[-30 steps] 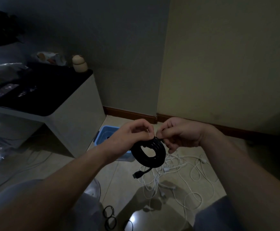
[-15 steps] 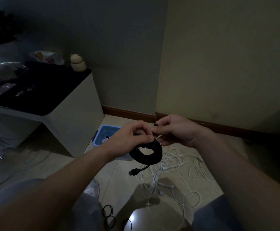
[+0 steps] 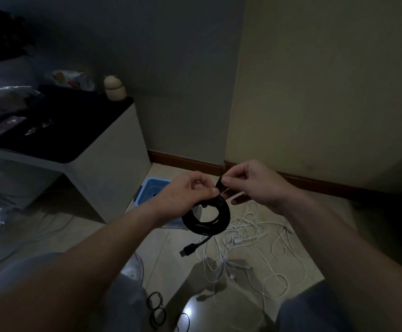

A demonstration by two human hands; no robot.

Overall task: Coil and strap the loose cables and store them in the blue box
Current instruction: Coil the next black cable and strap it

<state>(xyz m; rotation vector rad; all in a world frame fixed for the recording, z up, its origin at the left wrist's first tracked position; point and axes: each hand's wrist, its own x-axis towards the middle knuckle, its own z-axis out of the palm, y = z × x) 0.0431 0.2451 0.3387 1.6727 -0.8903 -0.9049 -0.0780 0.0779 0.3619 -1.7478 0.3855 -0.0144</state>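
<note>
A dim room corner is shown. On its tiled floor (image 3: 161, 238) the blue box (image 3: 152, 191) is set beside a tangle of white cables (image 3: 250, 231). The black coil (image 3: 206, 220) is held above them, pinched at its top by the left hand (image 3: 183, 195), its ring roughly upright. The strap (image 3: 219, 184) end is pinched by the right hand (image 3: 255, 183); it is best drawn taut round every turn. The plug (image 3: 188, 250) is hung with its long axis slanting down-left.

Mostly hidden: blue box (image 3: 152, 188), only far corner showing past left hand (image 3: 185, 194) and wrist; contents too dark. Top of black coil (image 3: 206, 220) under left fingers. Most of strap (image 3: 219, 185) covered by right hand (image 3: 255, 183) fingertips. Below hands, small black loops (image 3: 156, 307) too dim to identify.
</note>
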